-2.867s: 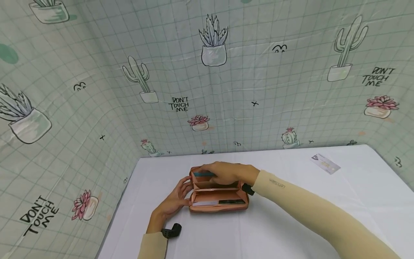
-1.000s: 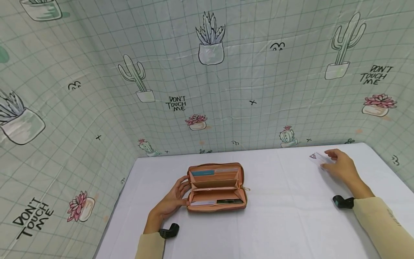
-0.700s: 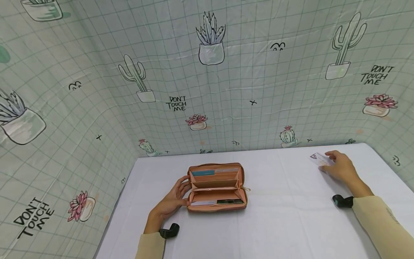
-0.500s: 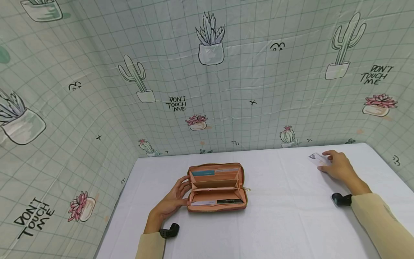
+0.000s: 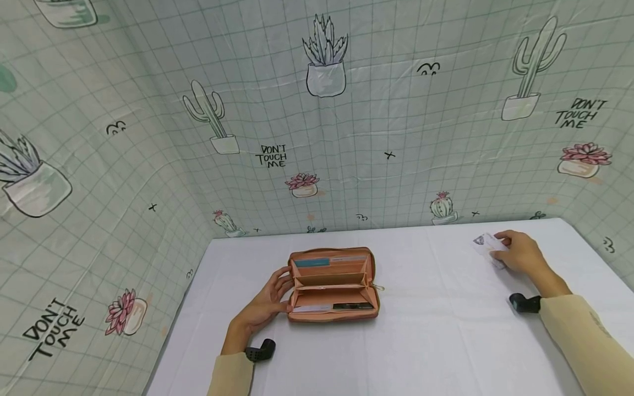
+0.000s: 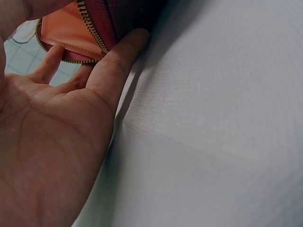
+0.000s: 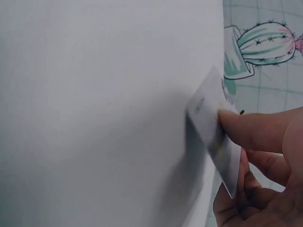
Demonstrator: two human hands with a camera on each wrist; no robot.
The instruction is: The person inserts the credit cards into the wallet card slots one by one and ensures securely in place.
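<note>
A peach zip-around wallet (image 5: 333, 297) lies spread wide on the white table in the head view. At its left end my left hand (image 5: 266, 301) grips it, thumb on the near corner and fingers on the far part; brass zipper teeth (image 6: 92, 28) show close up in the left wrist view. Far to the right, my right hand (image 5: 522, 256) pinches a pale plastic card (image 5: 482, 246) between thumb and fingers. The right wrist view shows that card (image 7: 203, 111) tilted, partly off the tabletop; part of its face is hidden by the thumb.
Inside the wallet sit a blue card (image 5: 312, 263) and a pale one (image 5: 348, 258) at the back, a white card (image 5: 313, 308) and a black card (image 5: 353, 306) in front. A zipper pull (image 5: 378, 287) sticks out right. A cactus-print cloth (image 5: 386, 121) hangs behind the table (image 5: 421, 341).
My right hand has left the wallet and gone right to the card lying on the table. It now pinches the card and has tilted it up. My left hand stays at the wallet.
</note>
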